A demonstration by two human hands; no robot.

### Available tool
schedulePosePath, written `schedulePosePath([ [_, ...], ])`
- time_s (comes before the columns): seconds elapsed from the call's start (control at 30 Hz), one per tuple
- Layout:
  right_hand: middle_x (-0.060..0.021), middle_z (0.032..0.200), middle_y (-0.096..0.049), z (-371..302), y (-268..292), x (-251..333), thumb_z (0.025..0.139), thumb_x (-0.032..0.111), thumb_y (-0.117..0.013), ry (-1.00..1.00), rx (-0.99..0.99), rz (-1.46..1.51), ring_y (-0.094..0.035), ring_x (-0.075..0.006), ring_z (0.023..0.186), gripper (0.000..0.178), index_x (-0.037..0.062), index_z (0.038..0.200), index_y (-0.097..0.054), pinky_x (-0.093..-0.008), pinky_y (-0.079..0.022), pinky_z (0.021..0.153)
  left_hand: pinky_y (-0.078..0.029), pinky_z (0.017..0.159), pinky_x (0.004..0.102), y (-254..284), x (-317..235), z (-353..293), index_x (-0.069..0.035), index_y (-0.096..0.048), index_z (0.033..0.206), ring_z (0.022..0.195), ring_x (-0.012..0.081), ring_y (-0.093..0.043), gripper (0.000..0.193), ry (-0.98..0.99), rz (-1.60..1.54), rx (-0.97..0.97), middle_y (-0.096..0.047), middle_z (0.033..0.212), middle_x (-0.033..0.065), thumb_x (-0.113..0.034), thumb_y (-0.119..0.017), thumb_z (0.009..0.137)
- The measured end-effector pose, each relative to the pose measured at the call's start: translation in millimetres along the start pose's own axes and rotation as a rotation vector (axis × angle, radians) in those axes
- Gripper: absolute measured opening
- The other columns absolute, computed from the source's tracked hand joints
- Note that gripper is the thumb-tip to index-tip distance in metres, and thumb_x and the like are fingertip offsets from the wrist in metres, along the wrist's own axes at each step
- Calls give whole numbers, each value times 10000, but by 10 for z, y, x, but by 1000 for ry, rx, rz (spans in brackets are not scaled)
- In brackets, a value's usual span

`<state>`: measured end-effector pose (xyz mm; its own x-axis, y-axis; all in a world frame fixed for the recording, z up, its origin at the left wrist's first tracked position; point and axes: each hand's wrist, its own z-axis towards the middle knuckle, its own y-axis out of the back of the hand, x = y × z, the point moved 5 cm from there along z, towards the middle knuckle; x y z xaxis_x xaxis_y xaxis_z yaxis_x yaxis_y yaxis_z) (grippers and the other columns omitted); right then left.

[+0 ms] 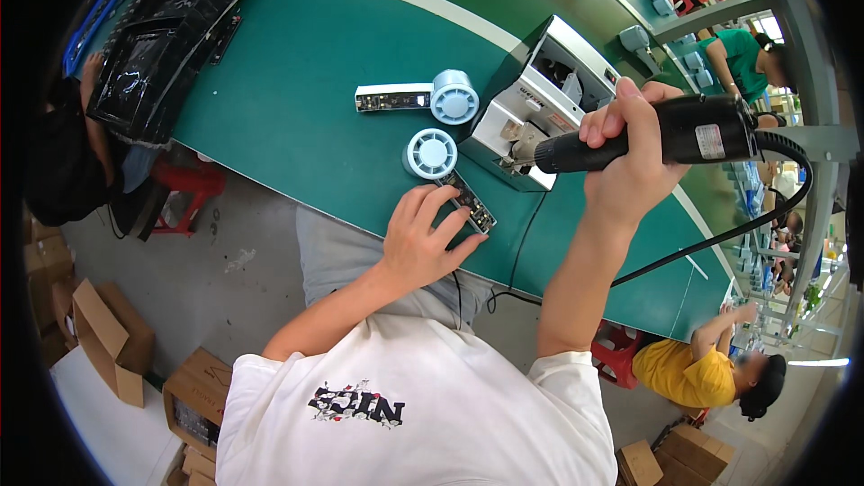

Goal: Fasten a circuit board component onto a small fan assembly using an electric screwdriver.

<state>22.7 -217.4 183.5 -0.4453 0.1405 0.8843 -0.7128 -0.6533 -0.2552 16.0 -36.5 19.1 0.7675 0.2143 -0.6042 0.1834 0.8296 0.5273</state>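
Observation:
My right hand [634, 139] is wrapped round a black corded electric screwdriver [648, 137], held level above the bench. The tip of the screwdriver points left, at the front of a white and black box-shaped screw feeder [531, 103]; I cannot tell whether it touches. My left hand [425, 238] grips the handle of a light-blue handheld fan [431, 154], with thumb and fingers on either side. That handle lies uncovered, showing a circuit board [468, 202]. Just beyond lies a second handheld fan [454, 97], its white handle open over a board too.
The green-topped bench [297, 117] carries a large black plastic-wrapped bin [175, 45] at far left. A black cord [711, 238] loops from the screwdriver down to the right. Another worker in yellow [688, 373] sits at right. Open cardboard boxes [112, 333] stand on the floor at left.

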Motion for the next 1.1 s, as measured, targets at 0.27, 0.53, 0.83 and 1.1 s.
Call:
schedulePosePath([
  [0.27,-56,653,-491,-550,352,106,831,-50,-650,-25,-79,45,-506,-145,469,207,16,945,-491,-295,-464,473,-499,735,402,-12,6,15,-67,-660,924,925,319,-585,402,-20,-16,-18,-593,1073,113,-211,-872,614],
  [0.53,-65,585,-497,-729,436,87,834,-44,-624,-58,-126,32,-508,-158,444,193,15,939,-474,-307,-475,498,-487,737,404,-22,3,4,-64,-649,932,920,315,-579,392,3,-7,16,-587,1089,113,-208,-853,629],
  [0.83,-66,592,-516,-734,458,-18,830,-38,-644,-75,-131,35,-514,-152,448,206,25,940,-481,-303,-475,499,-490,706,389,-16,-8,33,-63,-653,912,893,307,-589,399,-1,-5,-2,-594,1064,113,-189,-868,600],
  [1.1,-57,645,-514,-756,459,-118,823,-67,-634,-44,-88,51,-504,-129,459,232,30,916,-445,-290,-472,486,-497,701,399,-34,-2,33,-58,-643,890,899,319,-590,394,-13,3,1,-596,1060,119,-195,-870,599],
])
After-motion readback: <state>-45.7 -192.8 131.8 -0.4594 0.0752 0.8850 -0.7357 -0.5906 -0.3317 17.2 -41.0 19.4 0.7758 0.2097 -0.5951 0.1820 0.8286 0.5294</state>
